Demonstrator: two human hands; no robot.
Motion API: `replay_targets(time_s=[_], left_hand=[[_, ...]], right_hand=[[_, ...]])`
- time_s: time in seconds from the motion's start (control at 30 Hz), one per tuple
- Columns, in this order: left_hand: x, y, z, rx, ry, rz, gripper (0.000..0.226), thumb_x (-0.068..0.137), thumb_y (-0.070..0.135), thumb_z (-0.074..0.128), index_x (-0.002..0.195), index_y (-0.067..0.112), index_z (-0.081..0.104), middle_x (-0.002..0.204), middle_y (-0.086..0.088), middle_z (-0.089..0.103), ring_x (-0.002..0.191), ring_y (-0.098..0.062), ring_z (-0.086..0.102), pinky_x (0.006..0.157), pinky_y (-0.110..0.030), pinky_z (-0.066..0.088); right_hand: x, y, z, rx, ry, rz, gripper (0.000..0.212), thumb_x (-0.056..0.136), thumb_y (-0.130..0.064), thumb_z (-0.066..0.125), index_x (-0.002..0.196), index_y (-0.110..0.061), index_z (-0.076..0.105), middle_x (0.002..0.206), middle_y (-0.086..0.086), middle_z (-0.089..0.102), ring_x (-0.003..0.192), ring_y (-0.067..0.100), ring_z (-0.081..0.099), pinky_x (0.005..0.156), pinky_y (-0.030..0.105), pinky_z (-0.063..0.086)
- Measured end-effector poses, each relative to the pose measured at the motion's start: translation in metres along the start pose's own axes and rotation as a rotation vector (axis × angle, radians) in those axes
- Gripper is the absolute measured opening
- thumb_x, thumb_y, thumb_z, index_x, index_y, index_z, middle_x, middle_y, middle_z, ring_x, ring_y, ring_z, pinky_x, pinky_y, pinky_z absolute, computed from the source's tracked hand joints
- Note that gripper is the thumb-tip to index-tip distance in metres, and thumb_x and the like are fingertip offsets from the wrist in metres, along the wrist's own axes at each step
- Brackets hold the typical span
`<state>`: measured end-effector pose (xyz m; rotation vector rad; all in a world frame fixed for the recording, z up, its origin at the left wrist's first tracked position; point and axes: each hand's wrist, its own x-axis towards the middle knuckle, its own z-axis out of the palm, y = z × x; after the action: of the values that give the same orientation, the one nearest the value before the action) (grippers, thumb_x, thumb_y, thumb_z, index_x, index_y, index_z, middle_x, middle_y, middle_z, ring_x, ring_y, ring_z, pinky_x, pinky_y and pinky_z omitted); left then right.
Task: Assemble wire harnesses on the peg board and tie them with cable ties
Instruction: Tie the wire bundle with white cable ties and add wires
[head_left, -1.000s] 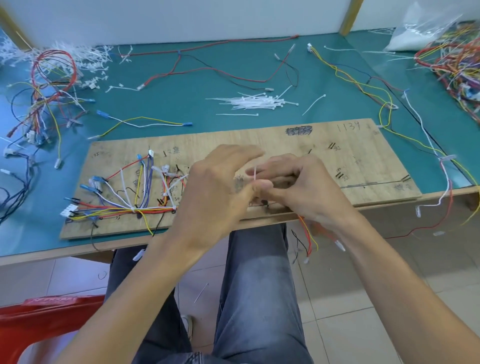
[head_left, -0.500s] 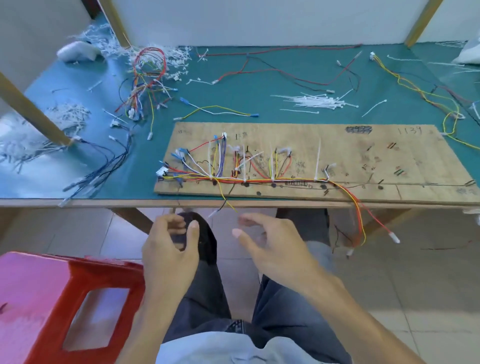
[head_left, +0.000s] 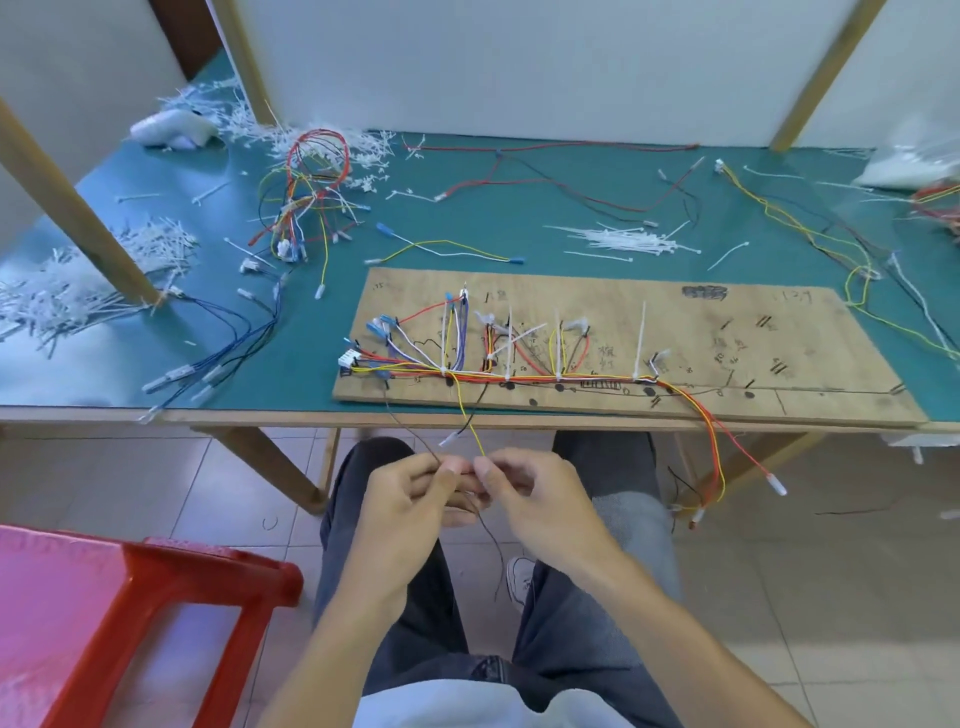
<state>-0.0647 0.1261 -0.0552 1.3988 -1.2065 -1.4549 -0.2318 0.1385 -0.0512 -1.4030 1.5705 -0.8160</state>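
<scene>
A wooden peg board (head_left: 727, 332) lies on the green table. A multicoloured wire harness (head_left: 519, 371) runs along its front part, bound by several white cable ties (head_left: 640, 338) that stand upright. Yellow and dark wires (head_left: 467, 421) hang from the harness over the table edge down to my lap. My left hand (head_left: 410, 493) pinches the dark wire, and my right hand (head_left: 524, 493) pinches the yellow wire, fingertips touching below the table edge. A red and yellow branch (head_left: 711, 441) droops off the board at the right.
A pile of loose white cable ties (head_left: 628, 240) lies behind the board. Finished harnesses (head_left: 311, 192) and cut tie ends (head_left: 67, 291) clutter the left of the table. More wires (head_left: 810, 228) trail at the right. A red plastic stool (head_left: 124, 613) stands at the lower left.
My hands left the board, dropped below the table edge and closed together on the hanging wires. The view pulled back and turned left.
</scene>
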Motion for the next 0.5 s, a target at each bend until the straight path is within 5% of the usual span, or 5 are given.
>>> replay_targets(time_s=[0.13,0.33,0.43,0.5], left_hand=[[-0.009,0.007,0.009,-0.091,0.023,0.004,0.024,0.105,0.019,0.061,0.093,0.026,0.081,0.086,-0.009,0.079,0.081,-0.025,0.079,0.068,-0.030,0.064],[-0.005,0.012,0.012,-0.042,0.059,0.038,0.012,0.097,0.029,0.070,0.090,0.030,0.080,0.072,-0.002,0.071,0.057,-0.019,0.064,0.055,-0.027,0.055],[-0.003,0.010,0.009,0.115,0.056,0.052,0.017,0.098,0.031,0.070,0.083,0.033,0.077,0.067,0.001,0.072,0.053,-0.015,0.062,0.049,-0.031,0.051],[-0.002,0.011,0.007,0.477,0.127,0.181,0.028,0.095,0.040,0.074,0.069,0.030,0.070,0.055,0.010,0.066,0.043,-0.007,0.056,0.047,-0.023,0.044]], right_hand=[[-0.016,-0.008,0.005,0.224,-0.081,0.049,0.023,0.110,-0.038,0.053,0.097,-0.032,0.071,0.077,-0.003,0.072,0.069,0.021,0.073,0.066,0.043,0.064],[-0.033,-0.008,-0.008,0.185,-0.143,0.165,0.025,0.109,-0.040,0.052,0.093,-0.028,0.068,0.074,0.003,0.075,0.045,0.016,0.053,0.048,0.027,0.042],[-0.037,-0.011,-0.019,0.147,-0.022,0.138,0.026,0.107,-0.043,0.056,0.091,-0.031,0.073,0.057,0.000,0.064,0.049,0.007,0.051,0.055,0.023,0.041],[-0.038,-0.015,-0.028,0.097,0.083,0.097,0.025,0.105,-0.043,0.059,0.090,-0.032,0.076,0.057,0.002,0.062,0.052,0.012,0.052,0.055,0.028,0.041]])
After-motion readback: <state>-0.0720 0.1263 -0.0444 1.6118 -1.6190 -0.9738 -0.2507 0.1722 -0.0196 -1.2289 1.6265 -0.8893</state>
